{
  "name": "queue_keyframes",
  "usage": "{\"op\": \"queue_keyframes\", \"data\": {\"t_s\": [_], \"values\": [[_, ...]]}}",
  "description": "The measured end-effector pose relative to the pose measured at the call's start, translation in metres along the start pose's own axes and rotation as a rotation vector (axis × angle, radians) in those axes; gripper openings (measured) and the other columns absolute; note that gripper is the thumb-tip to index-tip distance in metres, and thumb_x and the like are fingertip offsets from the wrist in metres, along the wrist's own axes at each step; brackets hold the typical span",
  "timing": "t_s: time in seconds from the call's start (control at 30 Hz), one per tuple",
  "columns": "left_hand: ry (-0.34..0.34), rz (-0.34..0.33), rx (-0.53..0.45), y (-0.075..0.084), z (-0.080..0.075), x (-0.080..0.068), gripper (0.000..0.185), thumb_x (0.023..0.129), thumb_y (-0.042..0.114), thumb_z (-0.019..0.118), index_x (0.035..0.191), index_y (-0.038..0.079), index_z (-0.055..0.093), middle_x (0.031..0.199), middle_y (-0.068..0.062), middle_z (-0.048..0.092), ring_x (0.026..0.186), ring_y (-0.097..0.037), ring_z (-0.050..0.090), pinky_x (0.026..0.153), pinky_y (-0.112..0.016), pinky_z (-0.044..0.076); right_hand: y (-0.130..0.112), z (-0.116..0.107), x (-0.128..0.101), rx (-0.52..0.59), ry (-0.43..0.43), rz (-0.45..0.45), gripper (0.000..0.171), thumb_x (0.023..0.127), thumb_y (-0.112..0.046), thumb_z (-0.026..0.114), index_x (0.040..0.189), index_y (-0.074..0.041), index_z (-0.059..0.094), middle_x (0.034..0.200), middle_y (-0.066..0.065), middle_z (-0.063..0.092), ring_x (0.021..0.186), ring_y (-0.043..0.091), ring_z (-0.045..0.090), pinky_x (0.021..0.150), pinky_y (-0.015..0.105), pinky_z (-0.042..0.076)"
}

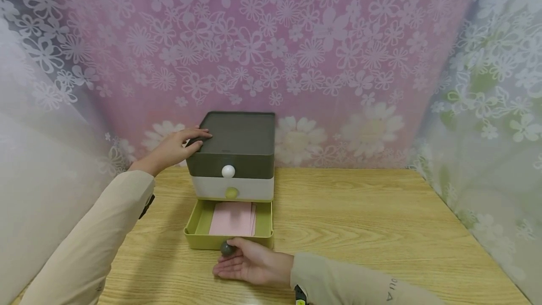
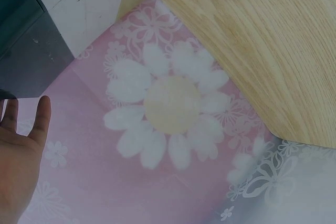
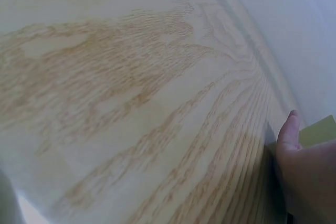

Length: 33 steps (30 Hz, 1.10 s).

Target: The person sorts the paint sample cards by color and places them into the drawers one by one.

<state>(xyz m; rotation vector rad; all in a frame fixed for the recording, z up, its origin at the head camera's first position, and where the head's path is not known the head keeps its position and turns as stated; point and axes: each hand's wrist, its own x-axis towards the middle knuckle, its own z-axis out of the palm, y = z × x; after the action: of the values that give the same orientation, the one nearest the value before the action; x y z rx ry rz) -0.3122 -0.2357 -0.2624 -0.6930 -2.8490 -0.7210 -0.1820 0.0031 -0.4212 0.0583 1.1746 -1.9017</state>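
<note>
A pale wooden table (image 1: pixel 360 220) stands inside a booth of pink flower-printed sheeting (image 1: pixel 296 36), with whitish flowered sheeting hanging at both sides. The right hand (image 1: pixel 250 263) lies low at the near edge of the table, palm turned up, its thumb and fingers curled about the small dark round knob (image 1: pixel 227 248) on the front of the pulled-out olive-green plastic bottom drawer (image 1: pixel 196 222); the right wrist view shows only a fingertip beside a green corner, so how tight the hold is cannot be told. The left hand (image 1: pixel 175 147) rests on the top left edge of the small three-tier plastic drawer chest (image 1: pixel 237 142), its fingers laid fairly straight over the dark grey top, pressing rather than gripping. In the open drawer lies a flat pink paper sheet (image 1: pixel 233 219), its far end just under the cream middle drawer (image 1: pixel 254 188). That middle drawer bears a yellow-green round knob (image 1: pixel 231 193), and the dark grey top drawer (image 1: pixel 254 166) a white round knob (image 1: pixel 228 171); both are pushed in. The open drawer runs straight out from the chest toward the person, so its slide axis points from the right hand back to the chest; the right hand sits at its near end, the left braces the chest well behind it.
</note>
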Motion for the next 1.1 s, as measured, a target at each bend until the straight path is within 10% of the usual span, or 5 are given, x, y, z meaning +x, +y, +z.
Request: {"op": "queue_keyframes", "data": {"t_s": [1.1], "values": [[-0.012, -0.008, -0.021, 0.0, -0.001, -0.001, 0.038, 0.097, 0.026, 0.042, 0.132, 0.015, 0.049, 0.146, -0.008, 0.036, 0.14, -0.032, 0.016, 0.107, -0.056, 0.024, -0.058, -0.031, 0.058, -0.063, 0.054, -0.047, 0.049, 0.096, -0.023, 0.041, 0.118, 0.02, 0.047, 0.089, 0.019, 0.062, 0.115, 0.04, 0.052, 0.102, 0.042, 0.038]]}}
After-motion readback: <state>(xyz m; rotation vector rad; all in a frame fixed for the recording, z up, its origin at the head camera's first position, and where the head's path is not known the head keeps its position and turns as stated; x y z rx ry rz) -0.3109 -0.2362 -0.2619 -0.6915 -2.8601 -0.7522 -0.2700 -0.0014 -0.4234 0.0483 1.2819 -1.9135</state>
